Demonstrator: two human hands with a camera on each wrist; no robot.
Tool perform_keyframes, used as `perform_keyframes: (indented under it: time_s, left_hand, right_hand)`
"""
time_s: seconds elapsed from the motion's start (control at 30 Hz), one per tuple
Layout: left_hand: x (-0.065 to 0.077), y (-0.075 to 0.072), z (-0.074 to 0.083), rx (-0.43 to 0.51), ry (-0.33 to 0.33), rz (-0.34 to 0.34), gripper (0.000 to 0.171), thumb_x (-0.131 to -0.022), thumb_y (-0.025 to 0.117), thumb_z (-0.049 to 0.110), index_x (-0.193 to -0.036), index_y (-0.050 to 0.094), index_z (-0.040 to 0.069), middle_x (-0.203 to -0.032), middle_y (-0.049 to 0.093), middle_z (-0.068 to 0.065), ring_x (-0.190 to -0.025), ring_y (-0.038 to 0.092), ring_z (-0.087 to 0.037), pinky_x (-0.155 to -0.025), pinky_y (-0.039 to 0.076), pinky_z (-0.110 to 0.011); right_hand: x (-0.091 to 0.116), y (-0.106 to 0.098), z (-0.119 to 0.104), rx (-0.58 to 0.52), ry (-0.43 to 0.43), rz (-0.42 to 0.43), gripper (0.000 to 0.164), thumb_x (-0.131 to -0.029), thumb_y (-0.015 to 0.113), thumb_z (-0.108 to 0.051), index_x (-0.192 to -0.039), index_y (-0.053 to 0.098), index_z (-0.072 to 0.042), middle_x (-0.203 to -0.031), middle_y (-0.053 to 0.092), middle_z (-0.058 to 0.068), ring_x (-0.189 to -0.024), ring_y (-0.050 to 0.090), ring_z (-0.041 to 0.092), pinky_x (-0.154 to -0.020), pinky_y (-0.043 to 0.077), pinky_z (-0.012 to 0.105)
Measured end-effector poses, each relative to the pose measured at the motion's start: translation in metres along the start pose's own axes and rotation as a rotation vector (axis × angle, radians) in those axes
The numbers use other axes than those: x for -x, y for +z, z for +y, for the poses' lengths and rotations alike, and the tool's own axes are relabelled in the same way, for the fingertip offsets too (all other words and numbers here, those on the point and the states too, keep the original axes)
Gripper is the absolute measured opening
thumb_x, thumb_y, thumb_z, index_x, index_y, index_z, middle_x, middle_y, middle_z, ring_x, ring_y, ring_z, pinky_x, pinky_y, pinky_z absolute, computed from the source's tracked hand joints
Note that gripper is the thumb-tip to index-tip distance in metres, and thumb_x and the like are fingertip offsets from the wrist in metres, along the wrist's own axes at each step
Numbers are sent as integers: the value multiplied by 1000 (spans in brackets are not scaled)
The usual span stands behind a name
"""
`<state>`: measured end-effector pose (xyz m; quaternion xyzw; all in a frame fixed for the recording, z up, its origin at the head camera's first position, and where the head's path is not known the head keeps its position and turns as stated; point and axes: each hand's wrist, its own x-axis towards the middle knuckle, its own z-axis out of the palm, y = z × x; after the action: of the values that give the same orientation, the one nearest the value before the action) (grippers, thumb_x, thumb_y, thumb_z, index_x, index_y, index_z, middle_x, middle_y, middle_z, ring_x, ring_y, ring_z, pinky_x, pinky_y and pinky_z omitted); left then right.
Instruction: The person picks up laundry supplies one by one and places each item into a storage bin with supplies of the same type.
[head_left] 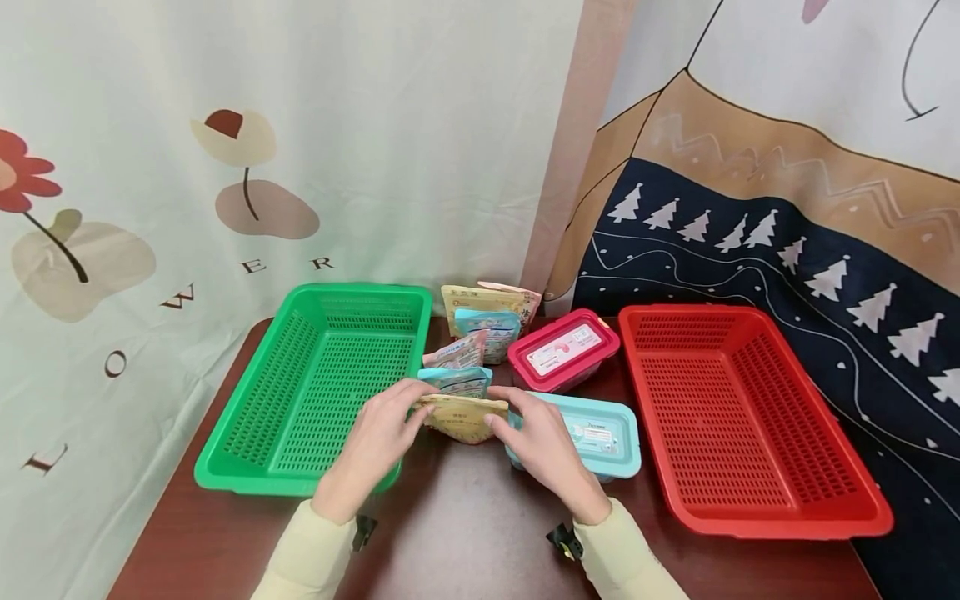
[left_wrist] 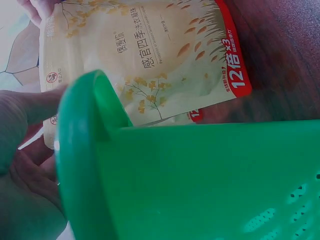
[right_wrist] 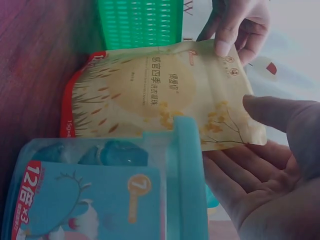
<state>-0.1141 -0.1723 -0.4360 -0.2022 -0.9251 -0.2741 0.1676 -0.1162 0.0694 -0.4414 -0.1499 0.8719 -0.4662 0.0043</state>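
A yellow stand-up pouch of laundry capsules (head_left: 465, 419), with a red strip along its bottom, stands upright between both hands. My left hand (head_left: 378, 429) pinches its top left corner, thumb in front and fingers behind. At the top right corner, my right hand (head_left: 546, 442) holds the pouch the same way, its thumb (right_wrist: 280, 112) on the printed face. Right behind it stands a blue pouch (head_left: 461, 382), partly hidden. A light-blue lidded tub (head_left: 600, 433) is beside the right hand, its clear side (right_wrist: 115, 152) showing capsules inside.
Farther back are a pink pouch (head_left: 459, 352), another blue pouch (head_left: 495, 329), a taller yellow pouch (head_left: 468, 300) and a crimson-lidded tub (head_left: 562, 350). A green basket (head_left: 225, 408) stands at the left, a red basket (head_left: 780, 527) at the right. Printed curtains hang behind the brown table (head_left: 465, 533).
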Motion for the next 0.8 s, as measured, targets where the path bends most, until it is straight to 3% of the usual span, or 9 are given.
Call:
perform_keyframes:
  time_s: [0.23, 0.47, 0.63, 0.8]
  left_hand:
    - [-1, 2, -1, -5, -29, 9, 17, -88, 79, -4, -103, 77, 4, -98, 75, -6, -81, 71, -20, -70, 58, -38]
    - [-1, 2, -2, -16, -37, 22, 16, -88, 78, -5, -101, 78, 5, -96, 76, -6, -73, 68, -17, -64, 56, -36]
    - [-2, 3, -3, -35, -8, 52, 14, -87, 79, -4, -98, 78, 5, -94, 77, -6, -75, 72, -20, -65, 58, -36]
    - [-4, 0, 0, -23, 34, 103, 16, -86, 80, -6, -97, 78, 5, -93, 77, -6, -79, 74, -23, -67, 59, -38]
  right_hand:
    - [-4, 6, 2, 96, -51, 47, 18, -97, 75, -17, -114, 78, -13, -105, 76, -1, -84, 63, 10, -76, 53, 31]
    - [-5, 9, 2, 104, -103, 109, 10, -96, 76, -14, -103, 81, -13, -95, 77, -3, -69, 54, 5, -63, 46, 23]
    - [-4, 10, 4, 109, -115, 137, 9, -96, 76, -14, -102, 82, -14, -94, 78, -3, -66, 52, 4, -61, 44, 23]
    - [-2, 7, 1, 103, -138, 171, 8, -95, 76, -15, -101, 82, -14, -94, 78, -4, -76, 64, 4, -67, 51, 27]
